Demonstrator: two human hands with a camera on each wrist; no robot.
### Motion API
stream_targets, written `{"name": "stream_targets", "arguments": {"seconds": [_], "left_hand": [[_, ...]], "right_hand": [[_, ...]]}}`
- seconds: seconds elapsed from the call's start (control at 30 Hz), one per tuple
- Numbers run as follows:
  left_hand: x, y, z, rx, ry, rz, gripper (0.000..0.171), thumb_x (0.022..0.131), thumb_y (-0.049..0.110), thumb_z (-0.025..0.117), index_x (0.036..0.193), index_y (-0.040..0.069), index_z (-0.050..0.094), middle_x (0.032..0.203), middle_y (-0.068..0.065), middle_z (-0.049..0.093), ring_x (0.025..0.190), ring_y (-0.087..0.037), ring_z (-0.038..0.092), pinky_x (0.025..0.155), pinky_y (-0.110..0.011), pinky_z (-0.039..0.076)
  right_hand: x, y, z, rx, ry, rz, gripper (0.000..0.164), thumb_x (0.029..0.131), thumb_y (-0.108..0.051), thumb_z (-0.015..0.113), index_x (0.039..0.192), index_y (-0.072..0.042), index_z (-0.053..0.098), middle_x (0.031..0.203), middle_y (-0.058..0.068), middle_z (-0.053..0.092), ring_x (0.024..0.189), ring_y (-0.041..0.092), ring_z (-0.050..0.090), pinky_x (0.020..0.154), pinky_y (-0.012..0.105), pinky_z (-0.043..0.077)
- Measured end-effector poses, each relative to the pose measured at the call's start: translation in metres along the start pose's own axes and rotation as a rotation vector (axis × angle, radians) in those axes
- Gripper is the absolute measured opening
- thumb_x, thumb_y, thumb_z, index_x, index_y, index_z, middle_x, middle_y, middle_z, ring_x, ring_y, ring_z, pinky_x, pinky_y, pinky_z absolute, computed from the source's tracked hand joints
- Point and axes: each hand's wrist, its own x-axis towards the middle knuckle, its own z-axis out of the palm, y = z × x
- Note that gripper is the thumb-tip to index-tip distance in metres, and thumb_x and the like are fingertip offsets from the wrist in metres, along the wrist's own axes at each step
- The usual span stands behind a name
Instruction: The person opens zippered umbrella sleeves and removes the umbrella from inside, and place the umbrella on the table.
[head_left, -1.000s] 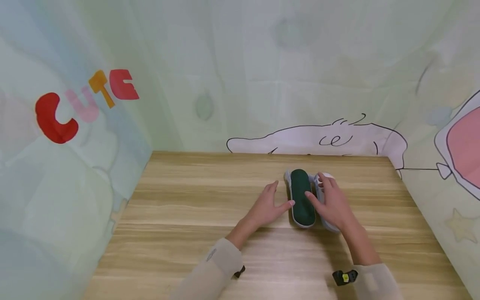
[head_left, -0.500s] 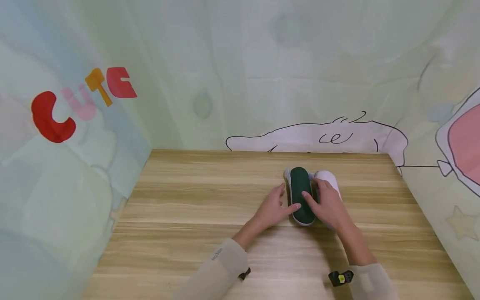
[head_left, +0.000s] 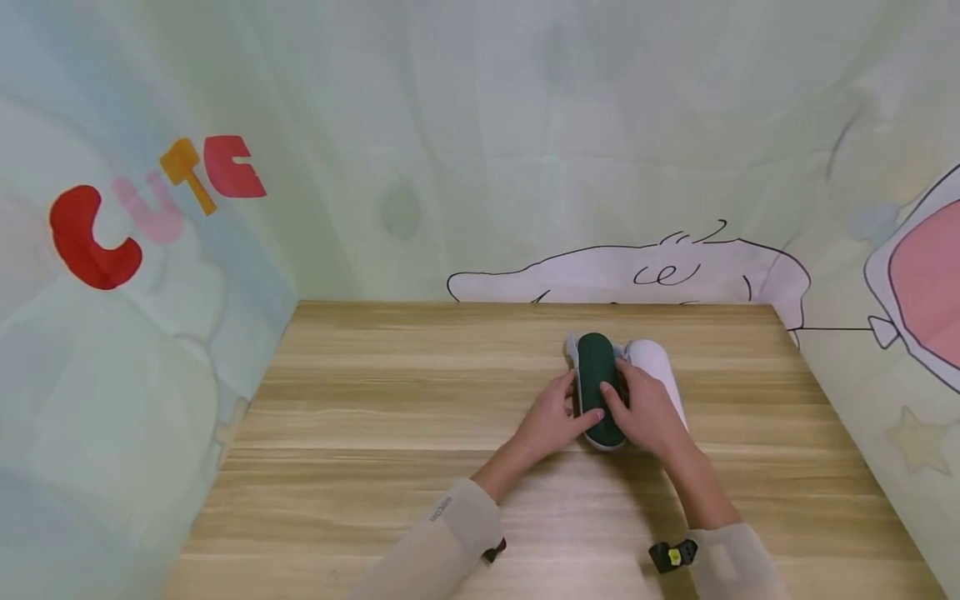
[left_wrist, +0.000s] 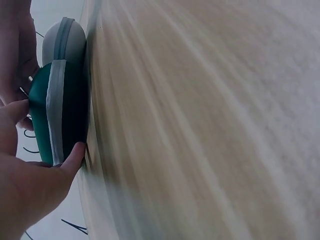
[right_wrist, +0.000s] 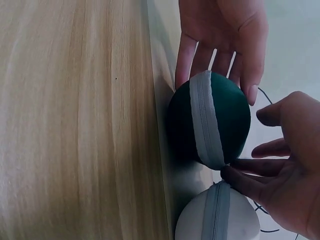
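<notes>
A dark green, rounded oblong case (head_left: 596,360) with a grey zipper band lies on the wooden table in the head view. Close on its right is a white case (head_left: 654,360) of similar shape, also with a grey zipper (right_wrist: 215,212). My left hand (head_left: 547,421) grips the green case from the left, thumb on top and fingers along its lower side. My right hand (head_left: 647,412) reaches in from the right. Its fingertips (right_wrist: 232,175) touch the green case where the two cases meet, and its thumb is held above, apart from the case in the right wrist view.
The wooden table (head_left: 390,375) ends at the back against a pale printed cloth (head_left: 360,167). Similar cloth walls stand at left and right, with coloured letters (head_left: 97,242) on the left one.
My left hand has moved right and taken hold of the green case. The right hand has drawn off the white case, moving left into the gap beside the green one.
</notes>
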Motion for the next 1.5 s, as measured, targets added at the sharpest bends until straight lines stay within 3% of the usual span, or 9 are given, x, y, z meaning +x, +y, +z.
{"name": "stream_targets", "arguments": {"seconds": [0.23,0.5,0.77,1.23,1.5], "left_hand": [[0.003,0.001,0.003,-0.007,0.015,0.024,0.069,0.1,0.035,0.074,0.157,0.005,0.047,0.148,-0.015,0.058,0.13,-0.021,0.062,0.096,-0.029,0.056],[0.003,0.004,0.006,0.035,0.071,-0.067,0.081,0.097,0.042,0.076,0.158,-0.001,0.044,0.15,-0.018,0.057,0.13,-0.026,0.062,0.105,-0.039,0.053],[0.001,0.006,0.003,0.049,0.115,-0.089,0.084,0.095,0.045,0.078,0.157,-0.002,0.046,0.151,-0.019,0.057,0.131,-0.029,0.061,0.106,-0.042,0.052],[-0.008,0.017,-0.025,0.167,0.103,-0.152,0.085,0.094,0.047,0.078,0.156,-0.002,0.047,0.153,-0.02,0.054,0.135,-0.034,0.058,0.11,-0.048,0.049],[-0.019,0.013,-0.036,0.214,0.117,-0.187,0.086,0.094,0.049,0.077,0.156,-0.003,0.046,0.155,-0.021,0.052,0.137,-0.036,0.055,0.111,-0.051,0.048]], "right_hand": [[0.003,-0.001,0.002,-0.022,0.018,-0.006,0.052,0.106,-0.019,0.062,0.142,0.018,0.053,0.135,0.038,0.061,0.126,0.052,0.061,0.104,0.063,0.049],[0.006,-0.003,0.005,-0.016,0.057,-0.01,0.048,0.104,-0.015,0.066,0.138,0.017,0.057,0.126,0.036,0.067,0.113,0.049,0.068,0.096,0.062,0.054],[0.005,-0.005,0.009,0.083,0.067,0.018,0.045,0.102,-0.01,0.067,0.139,0.015,0.059,0.13,0.034,0.066,0.11,0.046,0.071,0.093,0.059,0.057],[0.005,-0.018,0.017,0.339,0.076,0.121,0.038,0.106,-0.014,0.065,0.138,0.005,0.066,0.13,0.027,0.07,0.11,0.04,0.074,0.087,0.05,0.061],[0.003,-0.029,0.031,0.383,0.085,0.138,0.035,0.105,-0.014,0.067,0.137,0.001,0.069,0.13,0.023,0.071,0.12,0.038,0.069,0.091,0.053,0.06]]}}
